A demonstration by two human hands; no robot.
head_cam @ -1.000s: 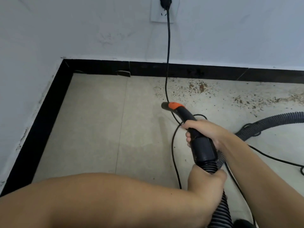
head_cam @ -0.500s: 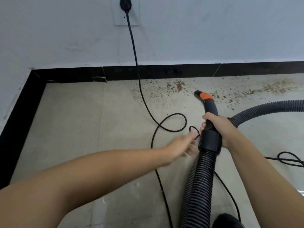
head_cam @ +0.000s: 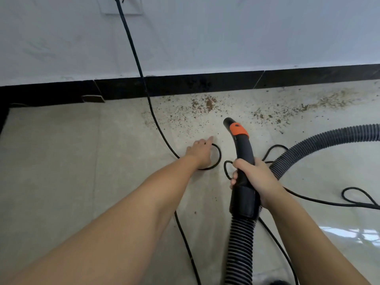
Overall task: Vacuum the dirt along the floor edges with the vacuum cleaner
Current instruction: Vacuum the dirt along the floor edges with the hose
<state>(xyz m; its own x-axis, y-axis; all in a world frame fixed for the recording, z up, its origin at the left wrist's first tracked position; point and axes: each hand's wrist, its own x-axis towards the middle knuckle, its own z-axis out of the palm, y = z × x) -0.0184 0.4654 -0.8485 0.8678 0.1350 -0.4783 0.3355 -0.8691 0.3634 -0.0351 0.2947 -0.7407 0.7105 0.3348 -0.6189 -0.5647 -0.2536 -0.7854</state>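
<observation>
Head view: right hand [head_cam: 254, 177] grips the black handle of the vacuum nozzle [head_cam: 239, 140], whose orange-banded tip points away from the hand toward the wall. Ribbed hose [head_cam: 240, 247] runs from below this hand toward the viewer; a second stretch curves off to its right. Left hand [head_cam: 200, 151], fingers extended with the index finger pointing forward, lies over a loop of power cord [head_cam: 156, 122]. Dirt [head_cam: 207, 104] is scattered on the floor [head_cam: 61, 161] beyond both hands, along the black baseboard [head_cam: 185, 86].
</observation>
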